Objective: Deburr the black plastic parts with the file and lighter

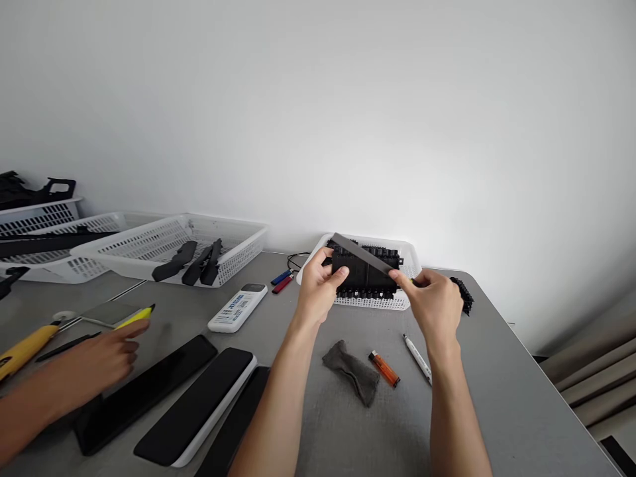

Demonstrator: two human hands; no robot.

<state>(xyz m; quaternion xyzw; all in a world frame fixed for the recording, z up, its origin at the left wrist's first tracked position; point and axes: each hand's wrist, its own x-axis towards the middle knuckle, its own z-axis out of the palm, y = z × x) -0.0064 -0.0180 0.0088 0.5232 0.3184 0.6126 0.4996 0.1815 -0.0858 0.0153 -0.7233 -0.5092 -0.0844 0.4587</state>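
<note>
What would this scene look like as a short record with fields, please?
Held: black block with a grey strip slanting across its top
Grip: left hand on its left end, right hand at its right end
Behind: white basket, directly behind the black block
Table front: grey cloth, orange lighter, white pen
Left side: another person's hand by black panels; remote further back

Grey cloth [354, 372], orange lighter [383, 369], white pen [417, 358] on table [497, 397]; white remote [237, 307], mesh basket [244, 252] left
</note>
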